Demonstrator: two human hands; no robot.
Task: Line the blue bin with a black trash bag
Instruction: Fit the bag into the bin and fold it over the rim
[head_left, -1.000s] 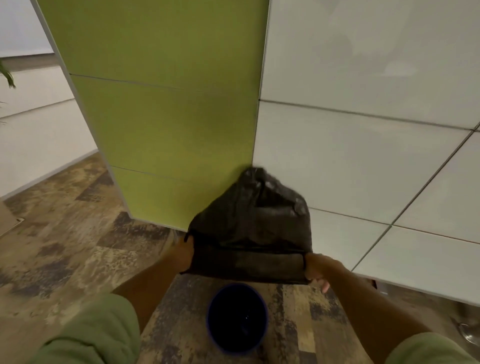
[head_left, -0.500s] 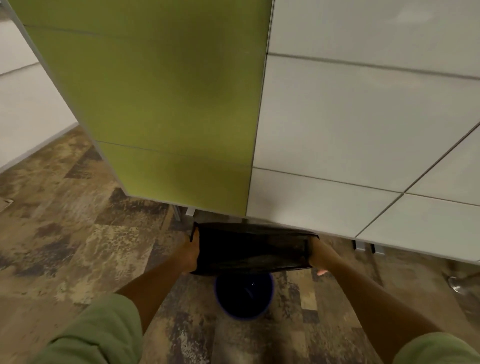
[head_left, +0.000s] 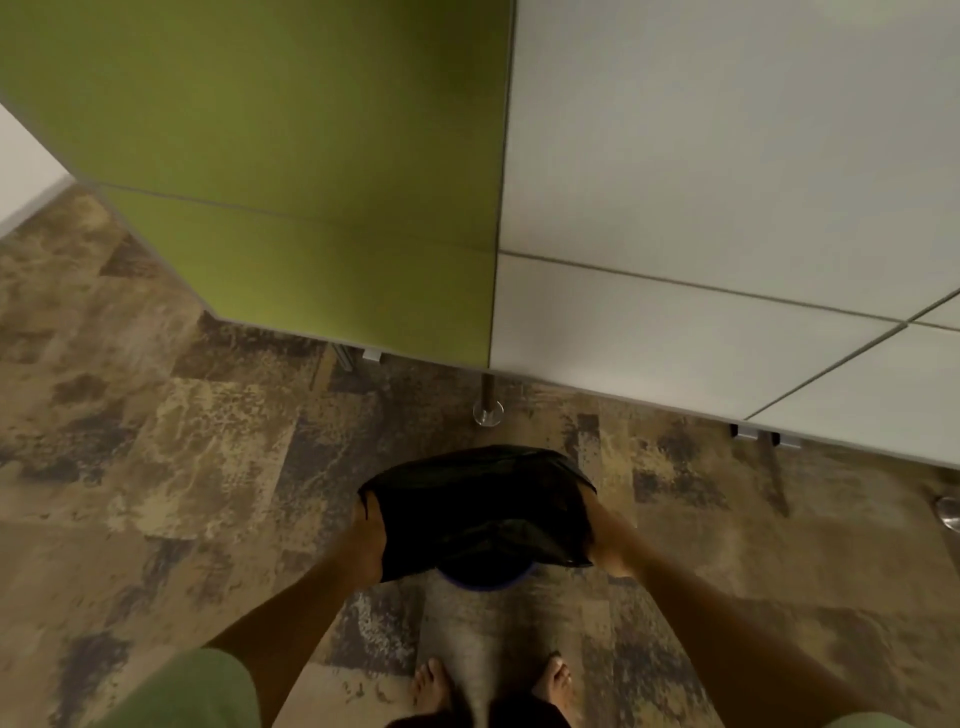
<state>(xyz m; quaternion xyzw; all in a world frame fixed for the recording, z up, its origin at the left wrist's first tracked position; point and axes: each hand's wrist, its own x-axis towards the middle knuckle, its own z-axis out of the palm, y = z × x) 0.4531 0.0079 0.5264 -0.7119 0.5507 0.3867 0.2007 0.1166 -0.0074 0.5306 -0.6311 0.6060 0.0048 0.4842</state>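
Green sleeves frame the bottom corners of the frame, and between them our bare toes (head_left: 493, 686) stand on the mottled carpet (head_left: 156, 493); from there both forearms reach up toward the middle. Our left hand (head_left: 370, 540) is closed on the left edge of the black trash bag (head_left: 480, 512), and our right hand (head_left: 605, 543) grips the right edge, though its fingers are mostly hidden behind the plastic, so we judge the hold from the taut film and cannot see how far they curl. Stretched between the two hands, the bag's mouth sits over the blue bin (head_left: 485, 581), of which only a sliver of rim shows below the bag, just below centre. We seem to be at the point of fitting the mouth over the rim. To do this well we would keep the opening spread wider than the bin, lower both sides evenly, hook the far edge first, then fold the near edge down over the lip, and leave slack so the bag can drop inside. Pulling unevenly could tip the light bin or tear the thin film. Beyond it, a metal foot (head_left: 488, 413) props the green panel (head_left: 285, 156) and white panels (head_left: 727, 182) filling the upper frame
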